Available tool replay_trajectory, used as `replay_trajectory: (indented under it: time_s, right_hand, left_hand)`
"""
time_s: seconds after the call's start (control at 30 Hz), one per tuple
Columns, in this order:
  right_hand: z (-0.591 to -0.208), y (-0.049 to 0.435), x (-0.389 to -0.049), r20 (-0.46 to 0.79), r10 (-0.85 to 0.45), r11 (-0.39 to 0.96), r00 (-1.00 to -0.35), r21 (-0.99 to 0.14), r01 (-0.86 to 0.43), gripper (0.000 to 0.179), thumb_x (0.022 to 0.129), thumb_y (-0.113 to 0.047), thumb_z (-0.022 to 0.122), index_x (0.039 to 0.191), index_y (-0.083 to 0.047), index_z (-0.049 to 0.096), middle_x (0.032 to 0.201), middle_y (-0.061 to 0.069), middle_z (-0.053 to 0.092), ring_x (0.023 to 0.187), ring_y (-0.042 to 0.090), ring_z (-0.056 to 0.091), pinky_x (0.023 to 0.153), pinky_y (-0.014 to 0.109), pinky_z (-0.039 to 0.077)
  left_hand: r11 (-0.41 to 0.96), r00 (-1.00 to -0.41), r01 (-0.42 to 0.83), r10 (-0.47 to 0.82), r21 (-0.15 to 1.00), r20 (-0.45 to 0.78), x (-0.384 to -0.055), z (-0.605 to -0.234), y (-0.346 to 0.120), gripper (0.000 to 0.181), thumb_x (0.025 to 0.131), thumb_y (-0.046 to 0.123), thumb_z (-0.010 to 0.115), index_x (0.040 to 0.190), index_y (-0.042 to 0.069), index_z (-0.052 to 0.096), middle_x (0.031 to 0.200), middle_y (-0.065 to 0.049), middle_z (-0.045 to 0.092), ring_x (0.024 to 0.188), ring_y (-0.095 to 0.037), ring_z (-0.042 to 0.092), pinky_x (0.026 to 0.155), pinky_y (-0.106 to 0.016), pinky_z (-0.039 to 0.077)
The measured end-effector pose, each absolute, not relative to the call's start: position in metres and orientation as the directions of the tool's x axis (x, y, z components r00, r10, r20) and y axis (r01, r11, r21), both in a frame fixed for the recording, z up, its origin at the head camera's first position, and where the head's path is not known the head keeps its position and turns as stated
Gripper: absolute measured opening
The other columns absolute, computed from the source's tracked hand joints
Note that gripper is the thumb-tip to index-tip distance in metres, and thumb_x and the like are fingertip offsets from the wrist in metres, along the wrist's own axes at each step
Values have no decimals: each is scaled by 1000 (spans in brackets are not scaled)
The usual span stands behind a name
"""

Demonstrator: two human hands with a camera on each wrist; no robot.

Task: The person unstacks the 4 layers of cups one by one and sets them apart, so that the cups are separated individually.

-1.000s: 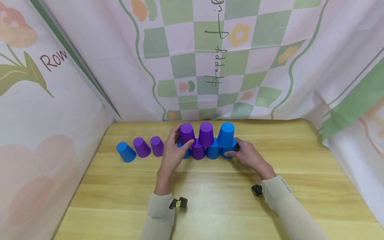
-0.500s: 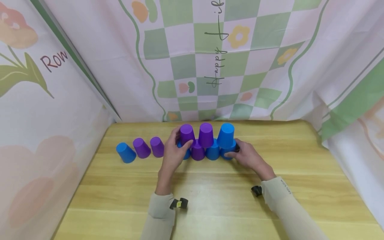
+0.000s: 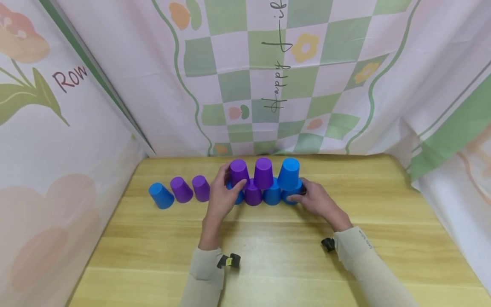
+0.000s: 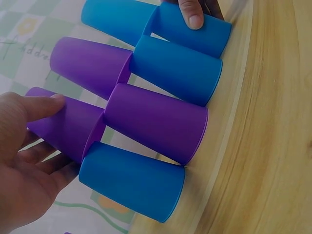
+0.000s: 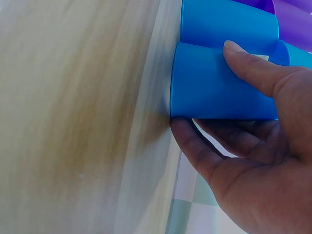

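Upside-down plastic cups stand in two tiers near the back of the table. My left hand holds the upper-left purple cup, thumb on its near side and fingers behind. That cup rests across a blue cup and a purple cup of the lower row. Beside it on the upper tier are another purple cup and a blue cup. Down at the right end, my right hand grips the last blue cup of the lower row, thumb on its near side.
Left of the stack, a blue cup and two purple cups stand upside down in a line, apart from it. A patterned curtain hangs behind the wooden table, and another flowered cloth hangs at the left.
Both hands keep their places on the same cups, and the stack stands as before. The head view has shifted very slightly.
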State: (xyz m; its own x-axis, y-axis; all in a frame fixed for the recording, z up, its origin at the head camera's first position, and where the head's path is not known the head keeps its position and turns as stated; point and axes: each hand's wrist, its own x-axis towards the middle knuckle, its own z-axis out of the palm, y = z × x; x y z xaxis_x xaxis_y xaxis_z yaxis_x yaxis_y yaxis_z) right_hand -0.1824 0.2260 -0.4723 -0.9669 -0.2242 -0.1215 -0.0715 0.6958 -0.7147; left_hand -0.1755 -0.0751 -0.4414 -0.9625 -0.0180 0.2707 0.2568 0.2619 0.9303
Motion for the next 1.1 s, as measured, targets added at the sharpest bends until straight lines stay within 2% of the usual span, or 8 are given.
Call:
replay_trajectory:
  time_s: [0.27, 0.5, 0.93, 1.1]
  right_hand:
    - [-472, 226, -182, -125, -220, 693, -967, -718, -65, 49, 101, -33, 72, 138, -4, 58, 131, 19, 68, 111, 35, 64, 101, 57, 56]
    - [-475, 227, -183, -128, -221, 704, -967, -707, -67, 49, 101, -33, 72, 138, -5, 58, 130, 18, 68, 111, 34, 64, 100, 57, 56]
    - [-472, 228, -183, -141, -224, 706, -964, -706, -60, 56, 101, -35, 72, 144, -4, 54, 137, 22, 65, 118, 38, 63, 104, 61, 54]
    - [-472, 226, -183, -144, -229, 702, -963, -709, -60, 57, 101, -35, 71, 145, -3, 53, 138, 22, 64, 120, 39, 63, 105, 62, 53]
  left_hand:
    - [267, -964, 250, -26, 931, 266, -173, -439, -78, 61, 92, 8, 81, 148, 11, 55, 140, -15, 66, 134, -34, 62, 119, -49, 46]
    - [274, -952, 289, -21, 917, 306, -170, -437, -83, 60, 93, 8, 80, 148, 10, 55, 140, -14, 67, 132, -32, 63, 119, -46, 46]
    - [294, -938, 325, -22, 899, 346, -168, -432, -89, 60, 92, 9, 81, 147, 9, 56, 137, -13, 68, 128, -32, 65, 116, -46, 49]
    - [315, -946, 294, -41, 903, 322, -164, -429, -95, 63, 92, 9, 82, 148, 11, 54, 136, -13, 68, 126, -33, 66, 114, -47, 51]
